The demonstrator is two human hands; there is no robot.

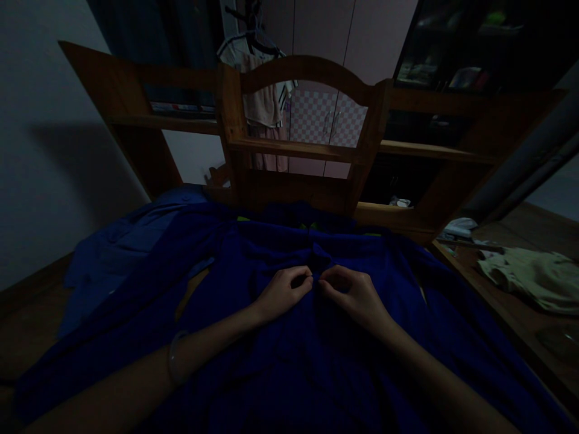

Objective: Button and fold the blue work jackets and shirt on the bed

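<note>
A dark blue jacket (280, 361) lies spread out in front of me, its sleeves reaching to both sides and its collar toward the wooden shelf. Small yellow-green trims show near its shoulders and collar. At the middle of its front, my left hand (286, 289) pinches the fabric edge between thumb and fingers. Close beside it, my right hand (355, 295) pinches the jacket's front too, with a small fold of cloth raised just beyond. Whether a zip or button sits between the fingertips is too dark to tell. A clear bangle (174, 358) circles my left wrist.
A wooden shelf unit (294, 147) stands across the far side. Lighter blue clothing (122, 235) lies at the left. Pale cloth (534, 277) rests on the right-hand surface. Clothes on hangers (262, 90) hang behind the shelf, before a pink cupboard (323, 36).
</note>
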